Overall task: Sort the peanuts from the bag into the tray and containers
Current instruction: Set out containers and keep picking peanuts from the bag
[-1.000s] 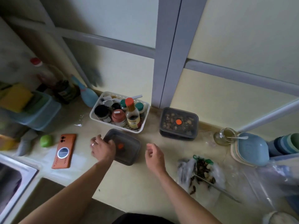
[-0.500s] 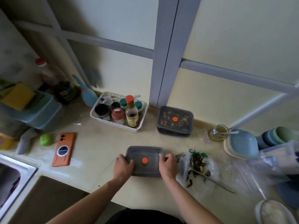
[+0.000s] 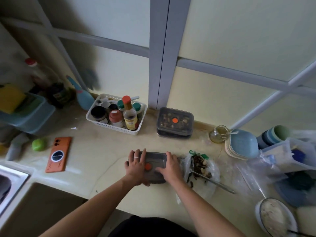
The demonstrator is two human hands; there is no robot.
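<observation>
Two hands are down on the grey lidded container (image 3: 156, 157), which sits on the counter (image 3: 102, 158) right at the near edge. The left hand (image 3: 136, 165) lies flat across the left half of the lid with fingers straight and spread, pressing and not gripping. The right hand (image 3: 171, 166) covers the right half palm-down, thumb reaching in toward the orange dot (image 3: 148, 166) at the lid's centre. It looks released rather than clenched, though whether its fingertips hook the container's far rim is hard to tell.

Just to the container's right, almost against the right hand, lies the plastic bag (image 3: 200, 166), open, with a dark and pale heap of peanuts and a thin metal tool (image 3: 213, 182) lying across it. Behind the container, by the wall, stands a second lidded box (image 3: 175, 123) with contents already inside.

My read: this is the step of working the lid, sealing it or getting it off. With lid on, nothing goes in. Next comes a grip at a lid corner and a peel upward, with the base held steady.
</observation>
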